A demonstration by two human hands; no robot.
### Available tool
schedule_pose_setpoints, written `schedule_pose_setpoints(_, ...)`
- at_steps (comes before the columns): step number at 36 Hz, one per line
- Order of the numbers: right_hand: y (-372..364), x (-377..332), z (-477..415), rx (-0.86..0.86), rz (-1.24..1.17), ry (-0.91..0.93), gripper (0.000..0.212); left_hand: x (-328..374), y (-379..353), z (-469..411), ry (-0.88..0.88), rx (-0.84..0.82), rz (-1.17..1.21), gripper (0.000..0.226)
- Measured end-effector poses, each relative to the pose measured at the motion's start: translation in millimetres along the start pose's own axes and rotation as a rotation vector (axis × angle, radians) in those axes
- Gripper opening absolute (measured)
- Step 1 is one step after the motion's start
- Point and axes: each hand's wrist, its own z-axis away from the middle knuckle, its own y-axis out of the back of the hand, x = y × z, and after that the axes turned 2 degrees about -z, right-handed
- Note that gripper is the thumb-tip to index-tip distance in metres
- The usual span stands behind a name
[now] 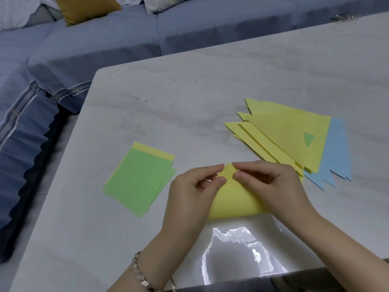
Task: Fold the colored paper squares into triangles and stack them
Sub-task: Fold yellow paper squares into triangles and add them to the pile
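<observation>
Upholstery of a blue sofa point(63, 49) fills the left and back, beside a pale marble-look table point(168, 102). On it lie green paper squares point(136, 180); left hand point(189, 192) and right hand point(273, 182) each pinch the top corner of a curled yellow sheet point(233, 201); yellow triangles point(290, 127) pile at right.

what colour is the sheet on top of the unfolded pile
The top sheet is green, seen in head view.

Pale marbled bench point(168, 102). Centre front: one yellow sheet point(235, 199), doubled over, top corners pinched together by left hand point(189, 192) and right hand point(271, 182). Right: yellow triangles point(290, 133), piled, overlapping blue triangles point(336, 157). Left: green squares point(139, 180), stacked, a yellow square point(153, 151) showing beneath. Bracelet point(141, 272) on left wrist. Blue sofa point(84, 49) behind.
</observation>
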Motion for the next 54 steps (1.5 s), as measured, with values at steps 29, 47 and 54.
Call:
schedule_pose_setpoints(29,-0.5,25.0,-58.1,-0.167,0.477,0.005,0.016,-54.5,-15.2,-32.6,-0.366,0.086,-0.526,0.029)
schedule_pose_setpoints(47,-7.1,60.8,-65.2,-0.046,0.558,0.033,0.014,-98.1,-32.3,1.2,-0.721,-0.189,-0.866,0.036)
schedule_pose_setpoints(54,-6.7,64.9,-65.8,-0.051,0.558,0.051,0.014,-102.6,-20.7,3.0,-0.779,-0.210,-0.905,0.037)
